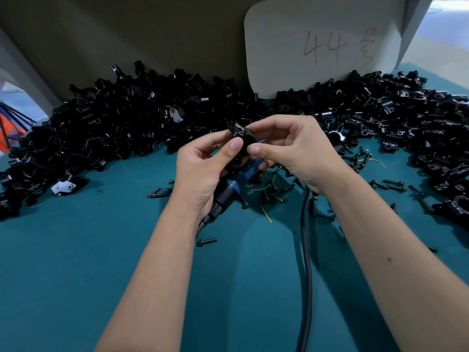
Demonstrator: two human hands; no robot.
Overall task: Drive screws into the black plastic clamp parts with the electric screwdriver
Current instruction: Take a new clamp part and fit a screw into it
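Teal table (76, 275); left hand (203, 168) and right hand (291, 148) pinch clamp part (239, 134).

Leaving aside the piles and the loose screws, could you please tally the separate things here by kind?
Hands: 2, left hand and right hand
Black clamp part pinched between them: 1
Electric screwdriver: 1
Black cable: 1
Paper sheet marked 44: 1
Total: 6

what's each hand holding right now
Left hand: grips the electric screwdriver and pinches the black clamp part.
Right hand: pinches the same black clamp part.
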